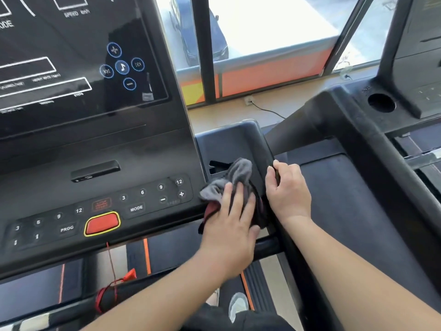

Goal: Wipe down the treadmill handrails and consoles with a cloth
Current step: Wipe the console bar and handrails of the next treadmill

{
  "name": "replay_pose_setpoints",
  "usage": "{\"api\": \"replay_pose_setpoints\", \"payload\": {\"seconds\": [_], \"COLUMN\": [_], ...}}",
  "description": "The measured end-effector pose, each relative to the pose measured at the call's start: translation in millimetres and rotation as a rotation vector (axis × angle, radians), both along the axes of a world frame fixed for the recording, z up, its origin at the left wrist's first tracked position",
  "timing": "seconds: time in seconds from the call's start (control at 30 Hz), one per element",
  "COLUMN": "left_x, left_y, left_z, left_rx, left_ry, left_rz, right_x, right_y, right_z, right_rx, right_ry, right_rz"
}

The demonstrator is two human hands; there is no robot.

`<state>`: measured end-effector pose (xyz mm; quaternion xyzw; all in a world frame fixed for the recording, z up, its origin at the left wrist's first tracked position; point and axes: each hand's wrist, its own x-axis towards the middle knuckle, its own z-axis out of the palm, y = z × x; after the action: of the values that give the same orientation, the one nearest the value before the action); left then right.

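Observation:
The black treadmill console [95, 144] fills the left of the head view, with its keypad along the lower edge. A bunched grey and dark red cloth [238, 170] lies on the side tray [229, 142] at the console's right end. My left hand [231, 225] presses flat on the cloth, fingers fairly straight and pointing away from me. Just to its right, my right hand [288, 192] grips the upper part of the right handrail [300, 263], fingers curled over its edge. Part of the cloth is hidden under my left palm.
A red stop button [102, 223] sits on the keypad, and a red safety cord [112, 283] hangs below it. A neighbouring treadmill [358, 144] with a cup holder [381, 102] stands close on the right. A window [262, 32] lies ahead. My shoe [238, 304] is on the belt below.

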<state>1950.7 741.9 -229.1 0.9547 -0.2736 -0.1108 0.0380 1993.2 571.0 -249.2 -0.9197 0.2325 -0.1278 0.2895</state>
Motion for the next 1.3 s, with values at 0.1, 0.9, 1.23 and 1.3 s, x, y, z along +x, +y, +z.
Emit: {"api": "replay_pose_setpoints", "payload": {"seconds": [0.1,0.9,1.23,1.3], "left_x": [28.2,157.8,133.9,87.2], "left_y": [8.1,-71.9,-97.1,-96.7], "left_z": [8.6,7.7,5.1,-1.6], "left_rx": [0.055,-0.036,-0.046,-0.083], "left_ry": [0.007,-0.043,-0.071,-0.098], "left_rz": [-0.076,-0.091,-0.209,-0.377], "right_x": [0.1,-57.1,-129.1,-150.3], "right_y": [-0.2,-67.1,-87.1,-90.4], "right_z": [0.2,24.4,14.9,8.8], "right_rx": [0.008,0.752,0.676,0.661], "right_ry": [-0.002,0.232,0.317,0.354], "right_rz": [0.005,-0.081,-0.139,-0.138]}}
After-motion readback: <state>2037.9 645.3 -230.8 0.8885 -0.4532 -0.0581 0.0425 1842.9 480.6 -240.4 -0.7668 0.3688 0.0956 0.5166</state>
